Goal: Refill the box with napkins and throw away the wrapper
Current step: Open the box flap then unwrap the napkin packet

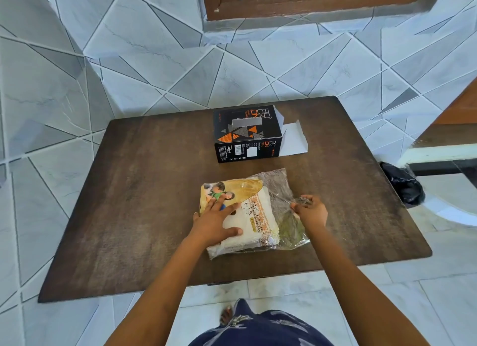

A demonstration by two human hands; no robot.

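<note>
1. L hand: fingers straight & spread, pressing flat on top of napkin pack, thumb out to the R.
2. R hand: fingers curled, pinching clear wrapper at its loose end, just R of L fingertips.
3. Pack lies under L fingers on brown table, napkins inside wrapper.
4. Black/orange box: well beyond both hands' fingertips, apart from pack; white end flap open on its R.
5. Black bag: on floor, far R of R-hand fingers.

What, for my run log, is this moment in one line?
left hand: presses napkin pack on table | right hand: pinches wrapper loose end | box: side flap open, beyond pack
</note>
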